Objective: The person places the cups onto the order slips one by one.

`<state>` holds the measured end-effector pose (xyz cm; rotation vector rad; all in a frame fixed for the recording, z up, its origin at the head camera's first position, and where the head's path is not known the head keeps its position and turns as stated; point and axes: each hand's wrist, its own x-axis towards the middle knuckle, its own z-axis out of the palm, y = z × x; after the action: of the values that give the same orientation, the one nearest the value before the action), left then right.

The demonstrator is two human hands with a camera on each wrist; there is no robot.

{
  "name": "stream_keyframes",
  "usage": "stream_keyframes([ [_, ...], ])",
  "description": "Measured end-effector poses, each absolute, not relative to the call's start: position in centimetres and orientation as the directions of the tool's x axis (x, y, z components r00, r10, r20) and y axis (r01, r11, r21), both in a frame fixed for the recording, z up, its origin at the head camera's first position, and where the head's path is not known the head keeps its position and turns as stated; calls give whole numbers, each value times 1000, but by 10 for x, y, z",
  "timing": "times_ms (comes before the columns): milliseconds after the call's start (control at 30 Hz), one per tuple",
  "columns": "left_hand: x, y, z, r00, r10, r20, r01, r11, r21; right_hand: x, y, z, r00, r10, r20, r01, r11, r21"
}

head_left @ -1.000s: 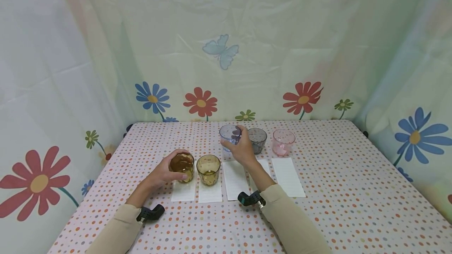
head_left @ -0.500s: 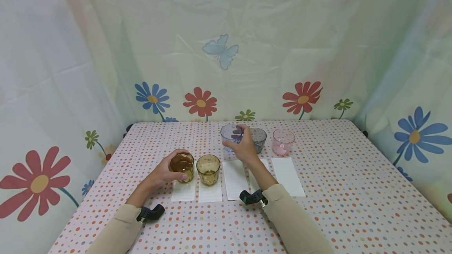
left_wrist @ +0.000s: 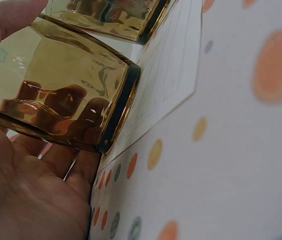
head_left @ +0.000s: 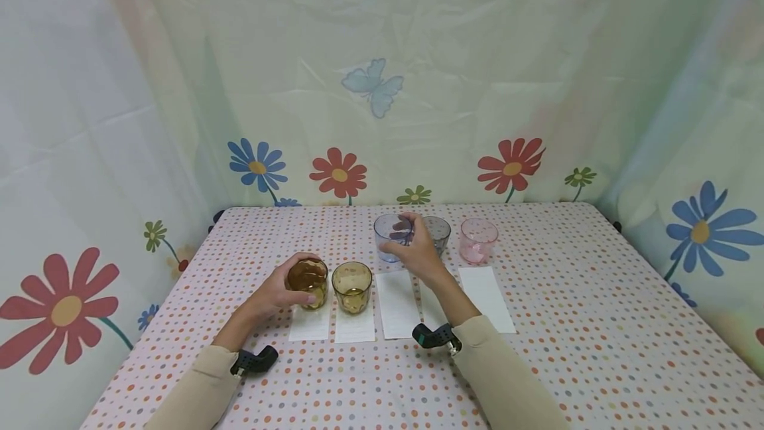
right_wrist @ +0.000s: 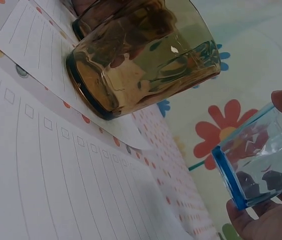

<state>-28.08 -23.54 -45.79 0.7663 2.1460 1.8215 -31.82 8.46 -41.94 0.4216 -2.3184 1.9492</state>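
Note:
My left hand (head_left: 286, 287) grips an amber glass (head_left: 316, 292) standing upright on the leftmost paper sheet; in the left wrist view the thumb and fingers lie around this glass (left_wrist: 55, 80). A second amber glass (head_left: 352, 287) stands just to its right on another sheet. Farther back, my right hand (head_left: 420, 251) holds a clear blue glass (head_left: 388, 234) between thumb and fingers. In the right wrist view the blue glass (right_wrist: 256, 165) has its base apart from the sheets. Behind the right hand, a grey glass (head_left: 440, 234) is partly hidden.
A pink glass (head_left: 477, 241) stands at the back right. Lined white sheets lie in a row, including a middle sheet (head_left: 396, 304) and a right sheet (head_left: 489, 300). The dotted tablecloth (head_left: 567, 324) covers the table, and a flowered curtain (head_left: 447, 118) hangs behind it.
My right hand has shifted slightly right and toward me, carrying the blue glass along. The left hand and its amber glass have stayed in place.

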Motion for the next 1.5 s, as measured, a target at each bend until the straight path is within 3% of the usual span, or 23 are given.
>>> stream_keyframes([
  [667,-283,-235,-459,-832,530,165,239,74,968,-313,98,-416,-953,-196,230,-255,115,-960],
  [1500,-283,-237,-461,-822,540,181,243,44,969,-313,118,-416,-882,-448,143,-209,102,-973],
])
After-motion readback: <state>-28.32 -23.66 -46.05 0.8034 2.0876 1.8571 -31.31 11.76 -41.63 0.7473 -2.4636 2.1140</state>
